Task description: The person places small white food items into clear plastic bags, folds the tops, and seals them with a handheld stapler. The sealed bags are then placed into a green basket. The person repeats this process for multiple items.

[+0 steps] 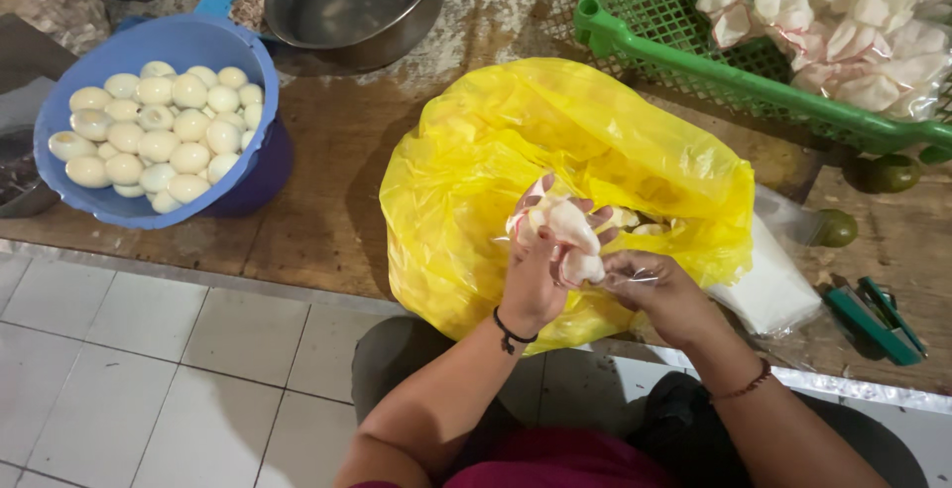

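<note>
**Inspector A:** Landmark is the large crumpled yellow plastic bag (595, 141), lying open on the worn brown wooden worktop (327, 200). Report the hands against it.

**Inspector B:** Both work at the bag's near opening. The left hand (535, 275) rises from below, forearm angled up and inward, wrist straight, a black cord band on it. Its fingers are curled around a small clear plastic packet of white-and-pink crackers (567, 235), grasping it from underneath and behind; the packet stands just above the bag's mouth.

**Inspector A:** And the other?

**Inspector B:** The right hand (659, 290) sits just right of the packet, knuckles up, a beaded reddish bracelet at the wrist. Its fingers are pinched closed on the packet's loose clear film at the lower end. The two hands nearly touch.

**Inspector A:** Surroundings?

**Inspector B:** Far left of the bag, a round blue plastic basin (74, 116) full of peeled pale eggs (159, 131). Behind the bag, a round steel pot (352, 2). Behind and right, a green plastic mesh crate (694, 61) holding more filled cracker packets (843, 32). Right of the bag, a stack of flat clear plastic bags (769, 290), then a green stapler (878, 314); two dark green limes (863, 200) lie above these.
</note>
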The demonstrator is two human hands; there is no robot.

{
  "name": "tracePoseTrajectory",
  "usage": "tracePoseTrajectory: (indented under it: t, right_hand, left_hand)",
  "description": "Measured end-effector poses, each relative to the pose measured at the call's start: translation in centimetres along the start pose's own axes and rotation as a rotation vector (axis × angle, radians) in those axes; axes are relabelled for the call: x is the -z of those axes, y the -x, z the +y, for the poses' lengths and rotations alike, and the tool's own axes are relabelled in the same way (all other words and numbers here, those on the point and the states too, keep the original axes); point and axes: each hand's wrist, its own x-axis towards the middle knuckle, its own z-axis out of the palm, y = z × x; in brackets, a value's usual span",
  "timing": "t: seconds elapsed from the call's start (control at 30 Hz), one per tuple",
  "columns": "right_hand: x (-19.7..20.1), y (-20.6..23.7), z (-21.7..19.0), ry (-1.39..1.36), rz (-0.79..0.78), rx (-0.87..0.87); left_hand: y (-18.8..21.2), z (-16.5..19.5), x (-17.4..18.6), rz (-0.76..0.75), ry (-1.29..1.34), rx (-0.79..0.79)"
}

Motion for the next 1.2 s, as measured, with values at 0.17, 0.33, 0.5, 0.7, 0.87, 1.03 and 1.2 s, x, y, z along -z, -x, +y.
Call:
tracePoseTrajectory:
  t: [0.17,0.33,0.5,0.7,0.87,1.03,1.2]
  right_hand:
    - [0.7,0.0,-0.4,0.088,-0.032,0.003]
    - [-1.5,0.4,-0.9,-0.008,0.140,0.017]
    - [-3.5,1.2,-2.2,-0.018,0.410,0.105]
    - [-3.7,1.5,-2.9,-0.024,0.280,0.176]
    - [-3.3,2.1,-3.9,0.167,0.096,0.253]
    - [-4.1,2.7,-5.8,0.464,0.084,0.407]
    - [-4.5,3.2,-7.2,0.611,0.055,0.323]
  left_hand:
    - [0.1,-0.2,0.3,0.007,-0.047,0.016]
    - [0.2,-0.5,0.6,0.001,-0.042,0.023]
    - [0.2,-0.8,0.2,-0.001,-0.087,-0.042]
    - [0.3,-0.5,-0.1,0.085,-0.100,-0.035]
    - [0.0,0.0,0.3,0.129,-0.090,-0.060]
    - [-0.2,0.1,0.6,0.169,-0.068,-0.052]
    - [-0.2,-0.2,0.9,0.144,0.004,-0.079]
